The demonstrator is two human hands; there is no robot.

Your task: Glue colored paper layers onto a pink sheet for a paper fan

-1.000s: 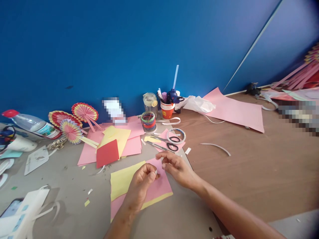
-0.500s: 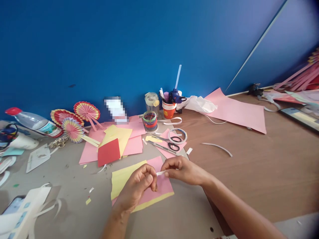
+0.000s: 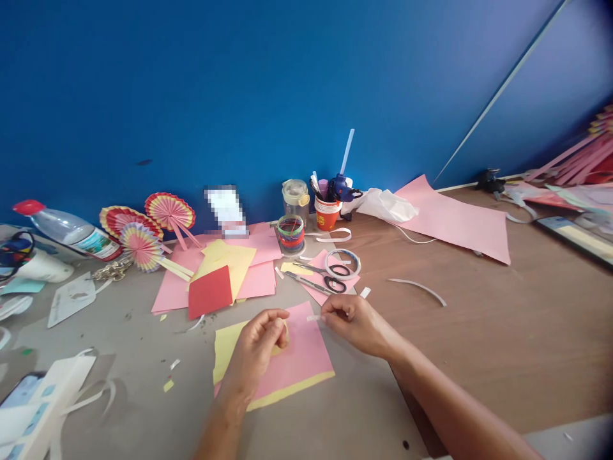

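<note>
A small white strip [image 3: 313,317] is pinched between the thumb and fingertips of my right hand [image 3: 352,319], over the right side of a pink paper sheet [image 3: 306,358]. My left hand [image 3: 263,338] hovers above the same sheet with its fingers curled and thumb pressed in; what they hold, if anything, is hidden. Under the pink sheet lies a yellow sheet [image 3: 227,348], showing at the left and along the near edge. Beyond my hands lie scissors [image 3: 338,284] and a tape roll [image 3: 358,263] on a pink scrap.
At the back stand a red paper cup [image 3: 327,217] of tools and a jar wrapped with coloured bands [image 3: 290,235]. Paper fans [image 3: 170,212], a red card [image 3: 211,292] and a bottle [image 3: 67,228] are to the left. A large pink sheet [image 3: 460,220] lies right.
My hands have moved apart: the left shifted slightly left and up, the right slightly right with the white strip. The strip's end no longer meets my left fingertips.
</note>
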